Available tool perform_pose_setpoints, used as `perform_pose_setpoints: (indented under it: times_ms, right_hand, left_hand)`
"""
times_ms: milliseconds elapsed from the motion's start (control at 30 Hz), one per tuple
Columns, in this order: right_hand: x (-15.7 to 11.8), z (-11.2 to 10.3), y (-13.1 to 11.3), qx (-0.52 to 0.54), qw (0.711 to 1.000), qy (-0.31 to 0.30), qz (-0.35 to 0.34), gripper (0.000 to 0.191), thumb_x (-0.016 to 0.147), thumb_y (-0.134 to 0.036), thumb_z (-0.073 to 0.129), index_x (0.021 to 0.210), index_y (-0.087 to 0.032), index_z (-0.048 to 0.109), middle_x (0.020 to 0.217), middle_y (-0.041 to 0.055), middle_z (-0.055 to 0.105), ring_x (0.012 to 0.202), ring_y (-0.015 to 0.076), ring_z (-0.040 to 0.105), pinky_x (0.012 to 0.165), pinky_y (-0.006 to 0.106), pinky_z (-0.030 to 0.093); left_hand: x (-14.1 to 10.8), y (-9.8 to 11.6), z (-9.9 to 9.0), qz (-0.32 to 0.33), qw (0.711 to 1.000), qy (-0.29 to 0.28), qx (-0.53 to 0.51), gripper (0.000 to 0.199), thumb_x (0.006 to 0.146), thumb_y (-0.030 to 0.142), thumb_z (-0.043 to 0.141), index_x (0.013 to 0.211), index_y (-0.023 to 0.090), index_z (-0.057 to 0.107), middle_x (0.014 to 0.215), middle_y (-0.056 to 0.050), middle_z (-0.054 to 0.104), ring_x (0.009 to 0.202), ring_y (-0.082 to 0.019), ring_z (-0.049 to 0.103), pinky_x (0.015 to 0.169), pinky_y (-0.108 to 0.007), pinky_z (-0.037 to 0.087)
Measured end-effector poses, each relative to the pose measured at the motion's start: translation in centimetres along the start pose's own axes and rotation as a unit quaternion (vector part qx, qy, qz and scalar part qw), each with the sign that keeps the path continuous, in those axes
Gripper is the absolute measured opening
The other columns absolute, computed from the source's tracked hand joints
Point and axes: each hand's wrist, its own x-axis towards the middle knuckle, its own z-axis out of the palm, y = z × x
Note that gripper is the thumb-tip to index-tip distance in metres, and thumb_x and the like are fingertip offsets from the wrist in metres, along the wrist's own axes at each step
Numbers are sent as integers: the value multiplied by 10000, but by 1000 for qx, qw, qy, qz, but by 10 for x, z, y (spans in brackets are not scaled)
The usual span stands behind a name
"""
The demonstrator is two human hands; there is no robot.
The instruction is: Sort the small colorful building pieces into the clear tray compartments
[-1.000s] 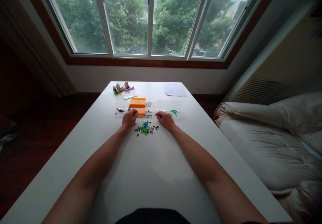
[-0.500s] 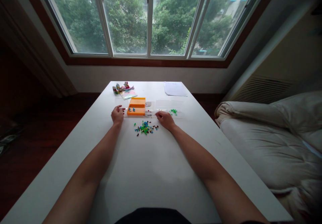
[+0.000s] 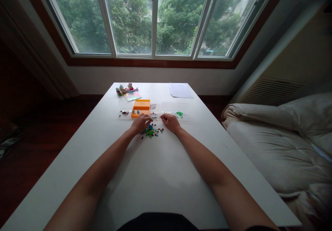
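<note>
A pile of small coloured building bricks (image 3: 150, 131), green, blue, yellow and dark brown, lies on the white table. My left hand (image 3: 140, 123) reaches over the pile's far left edge with its fingers loosely apart; no brick shows in them. To the right of the pile rests my right hand (image 3: 171, 123), its fingers curled and pressed together; anything between the fingertips is too small to name. Just beyond my left hand is an open orange box (image 3: 141, 108) holding several blue bricks. Dark brown bricks (image 3: 124, 112) lie in a clear box at left, green bricks (image 3: 179, 114) in a clear box at right.
Small figurines (image 3: 127, 89) stand at the table's far left corner by a pastel card (image 3: 132, 96). White paper sheets (image 3: 181, 90) lie at the far right. A padded cream seat (image 3: 259, 148) is right of the table (image 3: 155, 179). A window spans the wall ahead.
My left hand has moved right and nearer, from the left clear box to the brick pile, uncovering the dark brown bricks. My right hand has stayed almost still.
</note>
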Motion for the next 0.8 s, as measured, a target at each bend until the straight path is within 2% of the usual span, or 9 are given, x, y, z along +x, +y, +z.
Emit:
perform_pose_setpoints:
  times_ms: [200,433,800]
  right_hand:
    - [0,1,1,9,1000,4,-4,180,887,-172,575,958,-221,733,880,22,732,745,153,618,741,248,446]
    - [1,1,2,0,1000,2,-5,175,883,-168,576,952,-215,731,876,20,730,727,146,610,724,244,437]
    - [1,1,1,5,1000,4,1,186,873,-166,577,951,-217,739,879,27,735,724,149,615,725,250,451]
  left_hand:
    - [-1,14,4,42,998,-26,48,217,896,214,585,985,262,776,1012,-78,713,969,-254,569,880,-385,490]
    - [0,17,3,35,993,-59,95,260,907,197,538,997,242,778,1000,-91,716,978,-257,566,889,-382,477]
    - [-2,7,6,-5,994,-20,108,267,906,225,529,1013,249,773,1002,-80,730,989,-267,583,890,-403,475]
